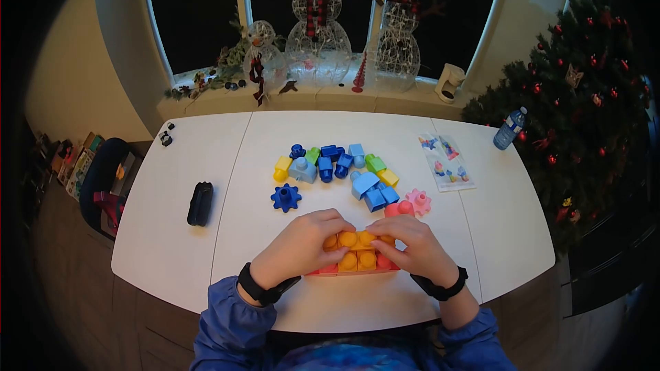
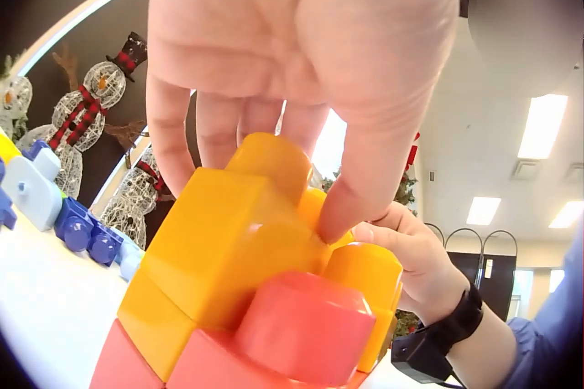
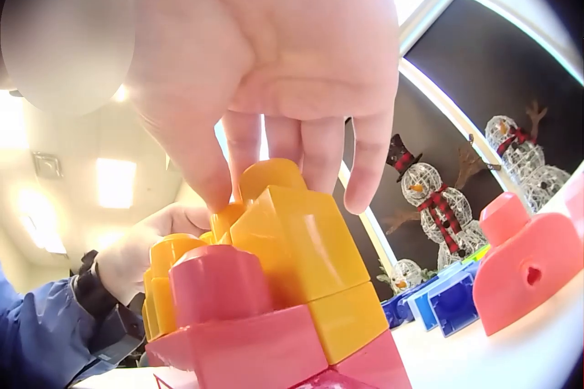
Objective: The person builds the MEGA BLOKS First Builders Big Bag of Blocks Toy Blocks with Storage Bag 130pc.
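Note:
A stack of toy building blocks stands at the near edge of the white table (image 1: pixel 261 302). Its lowest layer is coral-pink (image 2: pixel 196 362), with orange blocks (image 2: pixel 214 234) above. My left hand (image 1: pixel 299 244) holds the left end of the upper orange block, thumb on the near side and fingers over the far side. At the other end my right hand (image 1: pixel 419 254) holds the same block in a mirrored grip. Round orange studs (image 1: pixel 348 261) show between the hands. One pink stud (image 3: pixel 219 284) sticks up from the lowest layer, close in front of the orange block.
Beyond the hands lie loose blue, green and yellow blocks (image 1: pixel 302 170), a dark blue gear (image 1: pixel 286 197), a pink gear (image 1: pixel 419 201) and a pink block (image 1: pixel 400 208). A black case (image 1: pixel 200 203) is on the left; a picture sheet (image 1: pixel 447 161) and water bottle (image 1: pixel 509 128) are on the right.

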Demonstrator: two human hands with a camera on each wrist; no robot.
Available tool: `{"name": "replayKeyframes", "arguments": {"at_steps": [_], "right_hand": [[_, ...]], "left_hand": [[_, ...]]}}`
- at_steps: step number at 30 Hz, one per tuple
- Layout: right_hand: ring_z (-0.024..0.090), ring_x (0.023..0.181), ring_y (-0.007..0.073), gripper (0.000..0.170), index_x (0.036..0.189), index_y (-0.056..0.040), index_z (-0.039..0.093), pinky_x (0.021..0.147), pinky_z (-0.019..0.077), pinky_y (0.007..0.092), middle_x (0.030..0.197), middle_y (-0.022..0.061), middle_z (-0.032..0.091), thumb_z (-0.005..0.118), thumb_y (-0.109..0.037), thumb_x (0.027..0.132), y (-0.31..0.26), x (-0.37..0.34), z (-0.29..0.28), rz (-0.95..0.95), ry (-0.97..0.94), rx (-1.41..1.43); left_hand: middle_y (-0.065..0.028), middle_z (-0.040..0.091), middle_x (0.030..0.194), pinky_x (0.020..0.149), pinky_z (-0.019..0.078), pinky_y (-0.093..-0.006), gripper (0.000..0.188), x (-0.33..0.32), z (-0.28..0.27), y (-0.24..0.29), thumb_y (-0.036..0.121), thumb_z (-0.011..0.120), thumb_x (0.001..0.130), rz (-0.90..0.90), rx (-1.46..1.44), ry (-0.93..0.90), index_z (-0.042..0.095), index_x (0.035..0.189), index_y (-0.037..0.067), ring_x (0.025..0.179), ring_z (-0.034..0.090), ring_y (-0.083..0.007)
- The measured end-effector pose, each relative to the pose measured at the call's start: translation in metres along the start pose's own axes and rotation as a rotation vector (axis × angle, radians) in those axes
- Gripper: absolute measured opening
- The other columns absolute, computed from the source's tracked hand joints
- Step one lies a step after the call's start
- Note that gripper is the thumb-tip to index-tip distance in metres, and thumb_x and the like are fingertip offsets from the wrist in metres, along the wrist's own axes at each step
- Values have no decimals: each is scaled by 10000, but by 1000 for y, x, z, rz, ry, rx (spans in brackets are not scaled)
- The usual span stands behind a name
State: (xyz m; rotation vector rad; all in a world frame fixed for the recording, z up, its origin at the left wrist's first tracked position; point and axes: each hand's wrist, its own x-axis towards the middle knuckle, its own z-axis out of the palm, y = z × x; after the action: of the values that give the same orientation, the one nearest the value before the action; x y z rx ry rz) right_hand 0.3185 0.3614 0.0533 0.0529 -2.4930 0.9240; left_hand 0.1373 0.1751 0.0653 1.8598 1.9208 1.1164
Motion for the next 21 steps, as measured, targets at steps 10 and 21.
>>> {"name": "replayKeyframes", "arguments": {"at_steps": [10, 21], "right_hand": [[697, 1018, 297, 261, 1150, -57, 739, 878, 543, 391, 1104, 107, 742, 780, -111, 898, 3, -4, 2, 14, 3, -7], [730, 1035, 322, 283, 1126, -32, 728, 902, 583, 392, 1119, 152, 756, 817, -88, 863, 6, -26, -2, 82, 162, -51]], "left_hand": [[-132, 688, 1055, 832, 566, -362, 420, -7, -1, 5, 140, 825, 843, -46, 39, 18, 700, 1229, 29, 920, 687, -308], [-157, 729, 1124, 891, 573, -368, 405, -41, 1, -7, 117, 815, 857, -113, 31, 172, 694, 1230, 14, 971, 702, -316]]}}
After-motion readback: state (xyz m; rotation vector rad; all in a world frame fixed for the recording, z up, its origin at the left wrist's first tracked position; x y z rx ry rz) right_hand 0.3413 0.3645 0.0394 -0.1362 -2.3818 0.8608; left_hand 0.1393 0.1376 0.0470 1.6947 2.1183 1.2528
